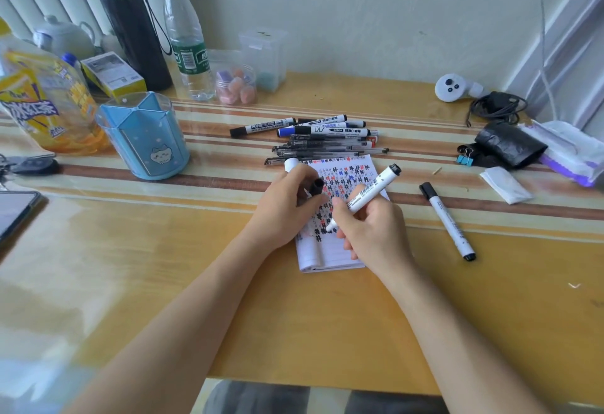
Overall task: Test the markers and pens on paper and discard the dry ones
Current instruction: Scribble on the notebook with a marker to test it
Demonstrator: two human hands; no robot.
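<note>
**marker tip down on a crowded notepad**

the yellow wooden counter (130,282) fills most of the frame, with a striped band running across its middle. left of centre stands a blue pen holder (143,135) with a cat face on its front. at the centre lies the notepad (333,255), its upper part packed with rows of black, red and blue hash marks, its lower strip bare. just above it, right at its top edge, a pile of markers and pens (323,138) lies roughly level.

two bare forearms reach up from the bottom edge to the pad. the right hand (372,230) has its fingers curled in a writing grip, and the left hand (284,207) rests on the pad's left side. the right hand holds a white marker (369,192) slanted, tip touching the paper, black end pointing to the upper right. a lone marker (447,220), black at both ends, lies on the counter right of the pad, apart from it. the left thumb and fingers pinch a small black cap (316,186).
</note>
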